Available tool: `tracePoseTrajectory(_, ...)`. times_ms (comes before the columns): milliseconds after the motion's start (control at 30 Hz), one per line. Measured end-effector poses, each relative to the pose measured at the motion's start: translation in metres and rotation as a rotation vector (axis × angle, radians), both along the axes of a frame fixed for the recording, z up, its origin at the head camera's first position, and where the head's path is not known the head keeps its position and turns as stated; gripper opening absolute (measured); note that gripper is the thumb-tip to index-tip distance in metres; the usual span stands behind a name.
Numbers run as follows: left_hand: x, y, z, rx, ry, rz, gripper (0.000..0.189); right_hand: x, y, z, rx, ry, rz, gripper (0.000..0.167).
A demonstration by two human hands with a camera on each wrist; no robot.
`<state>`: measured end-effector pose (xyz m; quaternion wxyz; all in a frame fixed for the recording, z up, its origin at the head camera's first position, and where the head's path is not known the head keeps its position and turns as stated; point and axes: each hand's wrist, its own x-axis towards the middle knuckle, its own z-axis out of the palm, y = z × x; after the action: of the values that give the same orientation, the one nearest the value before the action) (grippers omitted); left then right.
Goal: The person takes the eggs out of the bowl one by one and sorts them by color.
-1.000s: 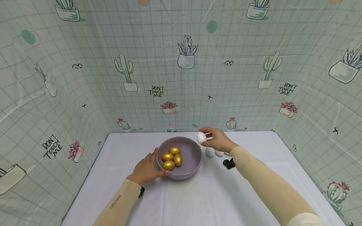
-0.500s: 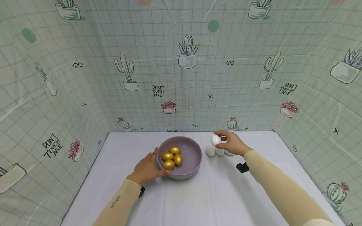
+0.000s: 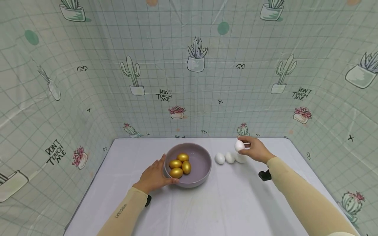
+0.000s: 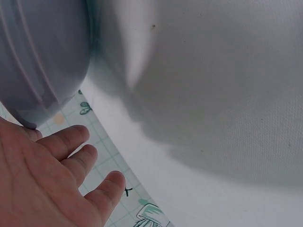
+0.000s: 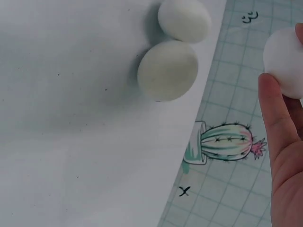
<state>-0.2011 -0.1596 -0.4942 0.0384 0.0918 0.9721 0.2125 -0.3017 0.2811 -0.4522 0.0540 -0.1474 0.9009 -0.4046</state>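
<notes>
My right hand [image 3: 257,150] pinches a white egg [image 3: 239,146] between thumb and fingertips, raised over the right end of a row of white eggs [image 3: 220,158] on the table. In the right wrist view that held egg [image 5: 284,59] is at the right edge, and two eggs [image 5: 168,71] lie on the cloth. A mauve bowl [image 3: 200,164] with several gold eggs [image 3: 186,167] grouped in its left half stands left of the row. Against the bowl's left side rests my left hand [image 3: 153,175], fingers spread and thumb at the near rim. Its fingers [image 4: 102,196] look extended in the left wrist view.
White cloth covers the table [image 3: 189,213]. Behind and on both sides hangs a pale green curtain [image 3: 147,65] with a grid and cactus prints, meeting the table's back edge.
My right hand has moved right with the white egg, from beside the bowl's rim to over the row's right end. The left hand and bowl have stayed put.
</notes>
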Motion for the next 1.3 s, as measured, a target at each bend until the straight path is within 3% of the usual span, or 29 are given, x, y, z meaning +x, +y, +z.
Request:
tracePoseTrajectory(667, 0.001, 0.000, 0.002, 0.007, -0.006, 0.001, 0.128, -0.003, 0.041, -0.022, 0.071, -0.033, -0.095, 0.062)
tracePoseTrajectory(1300, 0.002, 0.000, 0.003, 0.005, -0.003, 0.001, 0.127, -0.001, 0.047, -0.040, 0.135, -0.066, -0.108, 0.060)
